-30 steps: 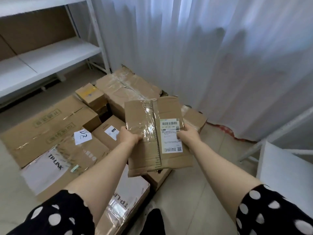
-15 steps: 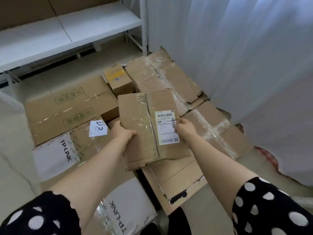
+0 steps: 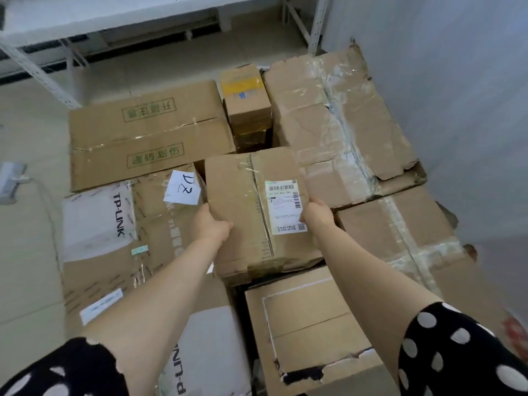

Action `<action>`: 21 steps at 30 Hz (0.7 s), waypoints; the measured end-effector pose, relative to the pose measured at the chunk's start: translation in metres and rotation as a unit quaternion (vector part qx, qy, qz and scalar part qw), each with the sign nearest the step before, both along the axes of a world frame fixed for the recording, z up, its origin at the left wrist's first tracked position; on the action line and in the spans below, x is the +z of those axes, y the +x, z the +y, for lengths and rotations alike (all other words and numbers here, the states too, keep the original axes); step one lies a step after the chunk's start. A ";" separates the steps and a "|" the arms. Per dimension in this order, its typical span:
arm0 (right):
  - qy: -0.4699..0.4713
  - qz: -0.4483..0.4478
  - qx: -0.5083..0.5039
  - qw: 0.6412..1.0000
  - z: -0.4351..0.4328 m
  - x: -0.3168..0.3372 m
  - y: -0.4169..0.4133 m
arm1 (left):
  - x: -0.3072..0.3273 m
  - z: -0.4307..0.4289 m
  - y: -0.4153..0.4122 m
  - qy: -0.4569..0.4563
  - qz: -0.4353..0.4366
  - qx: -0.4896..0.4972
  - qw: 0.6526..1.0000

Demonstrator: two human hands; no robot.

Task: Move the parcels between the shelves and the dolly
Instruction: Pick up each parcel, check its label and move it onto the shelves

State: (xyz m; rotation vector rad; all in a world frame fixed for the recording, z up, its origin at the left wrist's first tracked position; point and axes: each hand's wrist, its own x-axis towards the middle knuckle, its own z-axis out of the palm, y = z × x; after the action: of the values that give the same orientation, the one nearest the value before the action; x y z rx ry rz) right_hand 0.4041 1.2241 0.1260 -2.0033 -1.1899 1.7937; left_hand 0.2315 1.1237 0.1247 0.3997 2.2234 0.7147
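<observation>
From the head view, a person in black sleeves with white dots is holding a brown cardboard parcel (image 3: pixel 243 212) with both hands over the middle of a pile of boxes on the floor (image 3: pixel 28 252). The left hand (image 3: pixel 210 224) is grasping the parcel's left edge, thumb on top. The right hand (image 3: pixel 317 214) is grasping its right edge, just beside a white shipping label (image 3: pixel 285 205). The label is showing barcodes, a QR code and small print too fine to read. Clear tape is running down the parcel's middle seam. Whether the parcel is resting on the boxes below, I cannot tell.

To the left, a large box (image 3: pixel 114 238) is showing "TP-LINK" in black on a white panel. A white paper note (image 3: pixel 183 187) with handwritten "D2" is lying on it, just beside the held parcel. At the near edge of the pile, another box (image 3: pixel 205 352) is also showing part of "TP-LINK". Behind these, a wide box (image 3: pixel 148 132) is bearing green Chinese characters in two frames, the farther frame upside down. A small box (image 3: pixel 247 95) with yellow tape is sitting between it and a battered, heavily taped box (image 3: pixel 337 124) at the far right. A further taped box (image 3: pixel 400 232) is lying to the right of the parcel, and a box (image 3: pixel 308 324) with a torn near corner is lying below it. A white shelf (image 3: pixel 114 12) is standing at the far edge of the floor.
</observation>
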 end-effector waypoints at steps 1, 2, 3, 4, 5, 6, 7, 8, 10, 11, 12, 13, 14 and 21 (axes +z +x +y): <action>-0.007 0.000 -0.007 1.000 0.003 -0.007 -0.002 | -0.005 0.001 0.000 -0.002 -0.005 -0.001 1.000; -0.011 0.000 -0.008 1.000 0.005 -0.016 -0.004 | -0.011 0.002 0.000 -0.006 -0.010 -0.002 1.000; -0.012 -0.002 -0.005 1.000 0.006 -0.023 -0.006 | -0.016 0.002 0.001 -0.011 -0.015 -0.003 1.000; -0.013 -0.003 -0.002 1.000 0.008 -0.030 -0.008 | -0.023 0.003 -0.001 -0.015 -0.018 -0.003 1.000; -0.012 -0.003 0.003 1.000 0.010 -0.035 -0.010 | -0.028 0.004 -0.002 -0.018 -0.018 -0.005 1.000; -0.010 -0.004 0.008 1.000 0.012 -0.041 -0.013 | -0.034 0.005 -0.005 -0.018 -0.021 -0.004 1.000; -0.007 -0.007 0.015 1.000 0.015 -0.046 -0.017 | -0.038 0.007 -0.007 -0.019 -0.024 -0.005 1.000; -0.006 -0.010 0.023 1.000 0.018 -0.049 -0.020 | -0.044 0.009 -0.010 -0.020 -0.028 -0.007 0.999; 0.002 -0.018 0.050 0.999 0.025 -0.051 -0.027 | -0.052 0.013 -0.014 -0.024 -0.020 -0.031 0.999; 0.012 -0.024 0.074 0.997 0.028 -0.052 -0.031 | -0.056 0.014 -0.017 -0.027 -0.009 -0.052 0.998; 0.025 -0.029 0.103 0.994 0.031 -0.055 -0.034 | -0.060 0.016 -0.019 -0.030 0.001 -0.073 0.997; 0.037 -0.037 0.133 0.990 0.033 -0.057 -0.037 | -0.064 0.018 -0.021 -0.036 0.006 -0.089 0.995; 0.047 -0.046 0.163 0.985 0.034 -0.060 -0.040 | -0.069 0.018 -0.023 -0.044 0.002 -0.104 0.994; 0.045 -0.154 0.231 0.960 0.012 -0.085 -0.031 | -0.075 -0.003 0.002 -0.212 0.058 -0.369 0.903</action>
State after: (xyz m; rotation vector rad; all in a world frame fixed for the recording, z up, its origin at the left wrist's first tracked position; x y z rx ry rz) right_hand 0.3736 1.2357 0.0414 -2.1348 -1.9337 1.5958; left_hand 0.2334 1.1210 0.0495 0.9949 2.0212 -0.1998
